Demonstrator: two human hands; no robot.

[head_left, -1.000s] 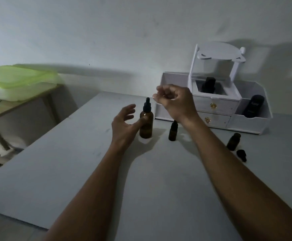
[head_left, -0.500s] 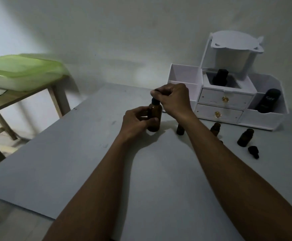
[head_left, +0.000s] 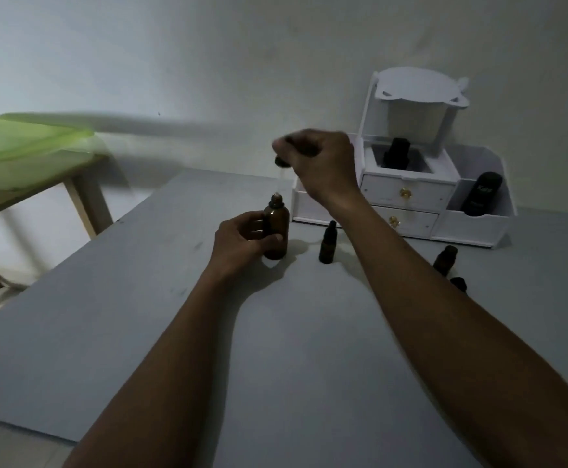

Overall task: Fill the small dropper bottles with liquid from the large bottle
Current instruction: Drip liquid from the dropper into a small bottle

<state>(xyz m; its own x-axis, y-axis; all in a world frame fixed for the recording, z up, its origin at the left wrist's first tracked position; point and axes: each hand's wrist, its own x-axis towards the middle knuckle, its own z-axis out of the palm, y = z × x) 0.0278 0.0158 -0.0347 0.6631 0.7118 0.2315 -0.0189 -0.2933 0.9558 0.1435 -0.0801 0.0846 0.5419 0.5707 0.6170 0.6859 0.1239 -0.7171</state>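
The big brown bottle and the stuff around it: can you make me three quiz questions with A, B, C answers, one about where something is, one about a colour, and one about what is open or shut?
1. Where does the small capped bottle stand?
A. On the table between the arms
B. Inside a drawer
C. On the green lid

2. What colour is the organizer by the wall?
A. Red
B. White
C. Black

3. How is the large bottle now?
A. Lying on its side
B. Capped
C. Open, its dropper lifted out

Answers:
1 A: it stands on the grey table, right of the large bottle.
2 B: its walls and drawers are white.
3 C: the right hand holds the dropper cap above the bare neck, while the left hand grips the bottle.
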